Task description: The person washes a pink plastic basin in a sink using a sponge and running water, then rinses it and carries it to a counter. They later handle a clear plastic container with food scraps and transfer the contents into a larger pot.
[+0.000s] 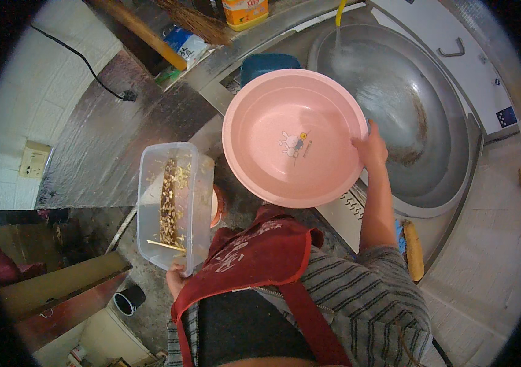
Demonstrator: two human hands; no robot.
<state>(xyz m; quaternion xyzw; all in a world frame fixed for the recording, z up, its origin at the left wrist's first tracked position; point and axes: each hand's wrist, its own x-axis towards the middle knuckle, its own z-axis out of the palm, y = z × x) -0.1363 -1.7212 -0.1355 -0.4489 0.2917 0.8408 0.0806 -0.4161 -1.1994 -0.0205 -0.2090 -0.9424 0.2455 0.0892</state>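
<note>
My right hand [372, 147] grips the right rim of a pink plastic basin [260, 156], thumb over the inside wall. The basin holds no objects, and a rabbit picture shows on its bottom. Low at the left, my left hand [177, 279] holds the near corner of a clear plastic box [200, 197]. Inside the box lie pale, seed-like bits in brownish liquid and a thin stick. To the right of the basin, a large metal wok [457, 151] contains water, with more running in from a yellow spout [340, 13]. Brown residue marks the wok's wall.
Behind the basin are a blue-green container [269, 64], a straw brush [196, 23] and a yellow-and-orange bottle [246, 13]. A wooden handle [146, 34] juts over the dark counter [118, 137]. A black bucket [129, 300] stands on the floor; a loofah-like item [413, 251] lies by my right arm.
</note>
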